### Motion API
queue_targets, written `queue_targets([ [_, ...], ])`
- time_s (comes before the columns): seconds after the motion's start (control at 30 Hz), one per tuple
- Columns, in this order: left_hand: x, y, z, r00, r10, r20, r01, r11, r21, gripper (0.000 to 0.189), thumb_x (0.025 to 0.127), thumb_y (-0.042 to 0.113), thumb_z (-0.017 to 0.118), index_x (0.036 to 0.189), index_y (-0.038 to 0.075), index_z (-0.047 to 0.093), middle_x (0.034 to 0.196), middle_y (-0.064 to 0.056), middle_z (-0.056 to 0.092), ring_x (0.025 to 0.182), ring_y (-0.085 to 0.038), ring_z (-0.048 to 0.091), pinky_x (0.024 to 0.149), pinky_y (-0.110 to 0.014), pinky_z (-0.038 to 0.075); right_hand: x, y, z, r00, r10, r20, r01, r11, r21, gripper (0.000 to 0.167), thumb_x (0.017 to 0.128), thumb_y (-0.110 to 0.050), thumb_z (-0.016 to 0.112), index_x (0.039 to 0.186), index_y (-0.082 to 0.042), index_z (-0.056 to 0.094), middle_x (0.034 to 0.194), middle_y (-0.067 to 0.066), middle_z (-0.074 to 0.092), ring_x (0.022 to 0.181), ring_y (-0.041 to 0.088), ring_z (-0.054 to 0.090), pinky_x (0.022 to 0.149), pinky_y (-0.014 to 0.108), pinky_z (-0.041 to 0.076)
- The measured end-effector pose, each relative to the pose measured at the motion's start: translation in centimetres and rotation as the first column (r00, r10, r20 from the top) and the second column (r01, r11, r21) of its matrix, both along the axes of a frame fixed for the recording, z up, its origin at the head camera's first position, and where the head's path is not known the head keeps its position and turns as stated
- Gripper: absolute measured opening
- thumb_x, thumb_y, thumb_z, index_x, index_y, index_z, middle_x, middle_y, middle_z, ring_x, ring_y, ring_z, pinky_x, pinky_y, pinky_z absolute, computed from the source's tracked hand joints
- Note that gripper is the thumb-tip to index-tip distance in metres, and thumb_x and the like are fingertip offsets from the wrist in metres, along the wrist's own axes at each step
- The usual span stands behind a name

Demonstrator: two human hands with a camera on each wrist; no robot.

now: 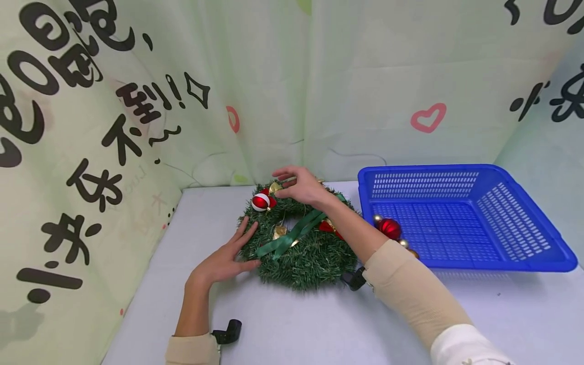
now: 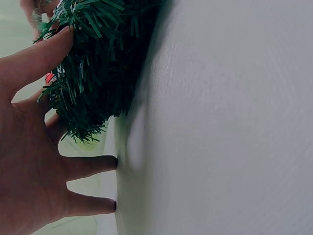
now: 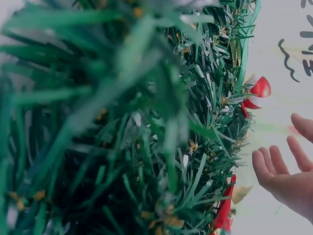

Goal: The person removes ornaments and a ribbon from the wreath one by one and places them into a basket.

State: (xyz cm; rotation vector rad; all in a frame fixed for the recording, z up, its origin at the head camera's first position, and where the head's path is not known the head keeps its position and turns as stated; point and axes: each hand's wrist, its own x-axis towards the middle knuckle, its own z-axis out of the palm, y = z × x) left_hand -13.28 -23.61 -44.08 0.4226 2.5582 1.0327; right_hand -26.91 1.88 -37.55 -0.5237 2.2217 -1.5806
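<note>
A green artificial wreath (image 1: 303,271) lies on the white table, with a green ribbon (image 1: 274,247) across it. My left hand (image 1: 223,261) rests against its left side, fingers spread. In the left wrist view the thumb (image 2: 46,56) touches the needles, and two fingertips reach down at the tabletop. Over the wreath's far part hovers my right hand (image 1: 301,186), fingers loosely bent and holding nothing. Close to it are a gold ornament (image 1: 275,187) and a red-and-white striped ball (image 1: 261,202). A red bow (image 1: 327,226), partly behind my right forearm, sits on the wreath's right side.
A blue plastic basket (image 1: 506,266) stands to the right of the wreath. In its near left corner are a red ball (image 1: 390,228) and several small gold balls, partly covered by my right sleeve. A printed curtain (image 1: 347,91) hangs behind and along the left.
</note>
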Motion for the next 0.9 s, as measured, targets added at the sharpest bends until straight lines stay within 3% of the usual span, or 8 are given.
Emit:
queue_targets([
  [0.47, 0.0, 0.0, -0.2, 1.0, 0.002, -0.002, -0.002, 1.0, 0.004, 0.096, 0.098, 0.041, 0.072, 0.169, 0.036, 0.008, 0.176, 0.01, -0.013, 0.162, -0.037, 0.006, 0.119, -0.069, 0.029, -0.2, -1.1, -0.3, 1.0, 0.006, 0.021, -0.007, 0.999, 0.034, 0.05, 0.096, -0.007, 0.074, 0.143, -0.015, 0.062, 0.153, 0.017, 0.052, 0.14, 0.037, 0.051, 0.109, 0.052, 0.049],
  [0.9, 0.0, -0.1, -0.1, 1.0, -0.005, -0.006, 0.005, 1.0, 0.006, 0.095, 0.098, 0.042, 0.072, 0.169, 0.033, 0.008, 0.176, 0.007, -0.013, 0.162, -0.039, 0.006, 0.118, -0.07, 0.029, -0.1, -1.6, -0.4, 0.999, 0.039, -0.008, -0.038, 0.997, 0.064, 0.05, 0.095, -0.005, 0.074, 0.143, -0.012, 0.062, 0.151, 0.017, 0.054, 0.131, 0.035, 0.057, 0.104, 0.049, 0.052],
])
